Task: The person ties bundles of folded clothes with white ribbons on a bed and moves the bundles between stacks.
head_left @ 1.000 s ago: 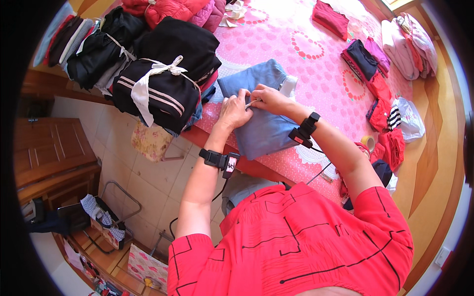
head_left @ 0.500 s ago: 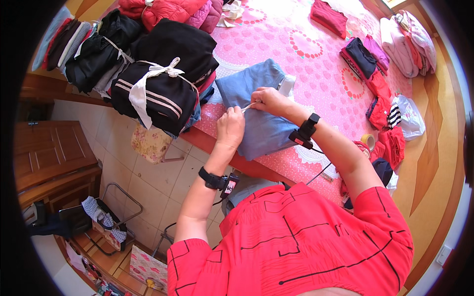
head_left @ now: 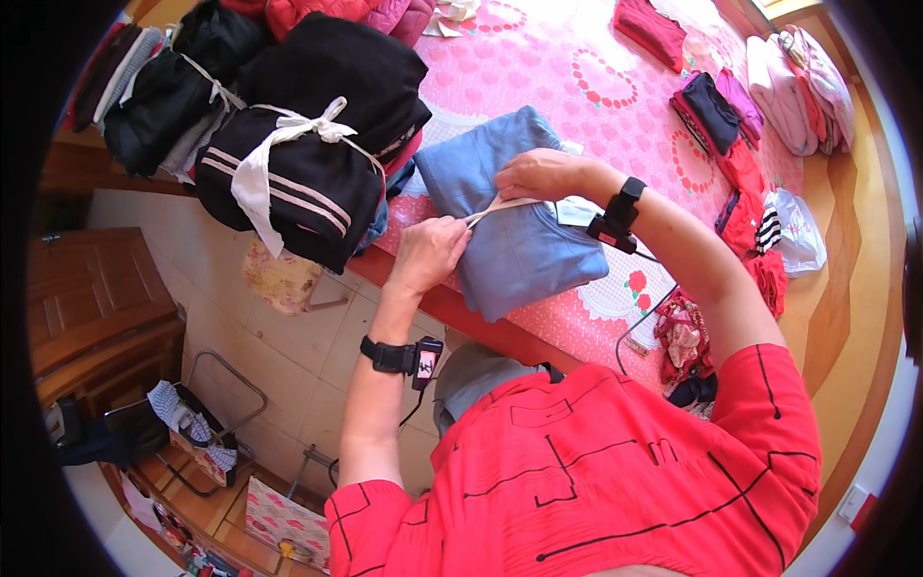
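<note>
Across the top centre I see the pink patterned cover [head_left: 548, 72], and at its upper left the black bundle [head_left: 332, 77] is tied with a white bow. The blue folded clothing [head_left: 534, 255] lies on the cover, in the middle of the frame. I judge it soft and rather light, not fragile, but the folds may slide open; I would support it from below with a full palm, on the thick folded edge. The left hand [head_left: 428, 255] and the right hand [head_left: 538, 175] are apart, each with fingers closed on the pale cloth strip [head_left: 490, 208], which spans between them above the clothing. This strip looks thin and limp, so I prefer a pinch near each end.
</note>
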